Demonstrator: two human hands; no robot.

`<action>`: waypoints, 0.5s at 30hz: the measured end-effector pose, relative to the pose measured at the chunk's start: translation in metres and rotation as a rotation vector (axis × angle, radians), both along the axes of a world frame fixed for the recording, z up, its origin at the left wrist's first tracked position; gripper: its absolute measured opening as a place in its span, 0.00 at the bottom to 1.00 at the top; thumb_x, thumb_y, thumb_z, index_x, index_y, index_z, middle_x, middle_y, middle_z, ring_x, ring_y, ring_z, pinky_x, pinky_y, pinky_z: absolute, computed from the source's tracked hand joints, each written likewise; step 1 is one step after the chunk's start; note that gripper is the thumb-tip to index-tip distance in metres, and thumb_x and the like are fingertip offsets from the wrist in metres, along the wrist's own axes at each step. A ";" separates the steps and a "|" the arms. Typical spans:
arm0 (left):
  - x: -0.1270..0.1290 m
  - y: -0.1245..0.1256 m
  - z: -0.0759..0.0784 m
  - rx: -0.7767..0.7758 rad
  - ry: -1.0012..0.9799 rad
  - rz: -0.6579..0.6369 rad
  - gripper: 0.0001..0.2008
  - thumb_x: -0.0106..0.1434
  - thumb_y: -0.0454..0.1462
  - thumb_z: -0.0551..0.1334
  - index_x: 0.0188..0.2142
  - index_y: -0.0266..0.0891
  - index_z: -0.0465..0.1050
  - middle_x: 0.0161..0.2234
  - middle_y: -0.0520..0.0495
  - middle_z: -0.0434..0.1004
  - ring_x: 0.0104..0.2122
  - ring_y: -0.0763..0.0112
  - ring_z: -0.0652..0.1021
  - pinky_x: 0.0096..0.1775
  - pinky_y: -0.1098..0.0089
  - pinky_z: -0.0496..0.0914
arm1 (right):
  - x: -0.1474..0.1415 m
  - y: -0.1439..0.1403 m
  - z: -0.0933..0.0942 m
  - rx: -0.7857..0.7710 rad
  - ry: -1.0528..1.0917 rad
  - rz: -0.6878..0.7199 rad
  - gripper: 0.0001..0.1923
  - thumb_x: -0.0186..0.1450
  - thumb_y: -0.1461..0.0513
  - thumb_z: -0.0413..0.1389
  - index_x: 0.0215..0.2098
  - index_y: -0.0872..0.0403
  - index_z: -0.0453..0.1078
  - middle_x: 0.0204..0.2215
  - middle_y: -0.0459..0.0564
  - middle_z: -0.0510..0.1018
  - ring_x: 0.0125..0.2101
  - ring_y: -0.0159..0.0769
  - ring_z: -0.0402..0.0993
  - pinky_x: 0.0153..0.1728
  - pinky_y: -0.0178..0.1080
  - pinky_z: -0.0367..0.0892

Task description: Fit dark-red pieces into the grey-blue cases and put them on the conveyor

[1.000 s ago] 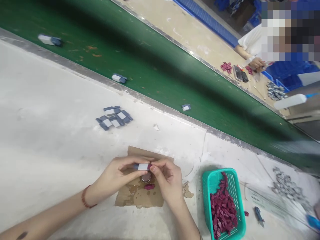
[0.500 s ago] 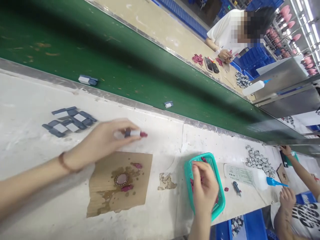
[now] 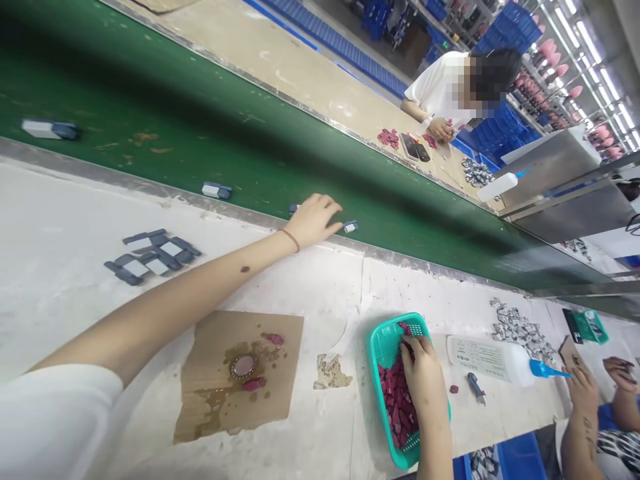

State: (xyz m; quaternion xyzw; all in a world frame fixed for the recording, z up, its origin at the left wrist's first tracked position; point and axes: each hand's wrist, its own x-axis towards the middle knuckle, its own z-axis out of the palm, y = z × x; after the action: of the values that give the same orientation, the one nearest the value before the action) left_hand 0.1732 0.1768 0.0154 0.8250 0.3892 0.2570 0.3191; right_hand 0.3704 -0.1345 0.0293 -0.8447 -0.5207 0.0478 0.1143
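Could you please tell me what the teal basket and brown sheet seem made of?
The teal basket looks like slightly glossy plastic, given its perforated walls; the brown sheet is probably matte cardboard, given its ragged edge and dark blotches.

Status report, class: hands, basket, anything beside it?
Left hand open at green belt, beside small part. Right hand in basket, at red pieces. Bottle beside basket.

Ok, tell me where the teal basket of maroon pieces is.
In the head view, the teal basket stands low and right of centre on the white table, just left of the blue-tipped bottle, with the right hand over it.
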 end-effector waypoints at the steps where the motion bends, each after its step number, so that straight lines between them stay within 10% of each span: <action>1: 0.012 -0.003 -0.002 -0.005 -0.007 -0.041 0.15 0.61 0.36 0.63 0.47 0.33 0.73 0.49 0.40 0.73 0.53 0.54 0.67 0.58 0.59 0.58 | -0.001 0.001 0.001 0.002 0.005 -0.011 0.15 0.66 0.59 0.46 0.35 0.53 0.75 0.35 0.56 0.76 0.33 0.46 0.75 0.36 0.47 0.70; 8: 0.054 -0.014 -0.008 -0.157 -0.116 -0.093 0.15 0.58 0.25 0.58 0.45 0.32 0.73 0.45 0.36 0.73 0.50 0.51 0.71 0.54 0.55 0.64 | -0.017 0.003 0.020 0.178 0.215 -0.094 0.15 0.68 0.54 0.48 0.34 0.52 0.72 0.33 0.53 0.78 0.34 0.43 0.75 0.35 0.43 0.70; 15: -0.003 -0.043 0.007 -0.491 -0.329 -0.102 0.20 0.60 0.32 0.60 0.52 0.33 0.66 0.42 0.41 0.75 0.33 0.67 0.81 0.36 0.67 0.76 | -0.072 0.016 0.038 0.429 0.968 -0.287 0.14 0.61 0.50 0.59 0.32 0.52 0.74 0.17 0.42 0.70 0.17 0.31 0.64 0.18 0.34 0.63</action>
State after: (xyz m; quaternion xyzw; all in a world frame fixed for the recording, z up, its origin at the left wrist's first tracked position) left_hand 0.1706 0.1336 0.0227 0.6889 0.3411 0.2689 0.5803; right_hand 0.2987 -0.1189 0.0673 -0.7464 -0.2864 0.3079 0.5158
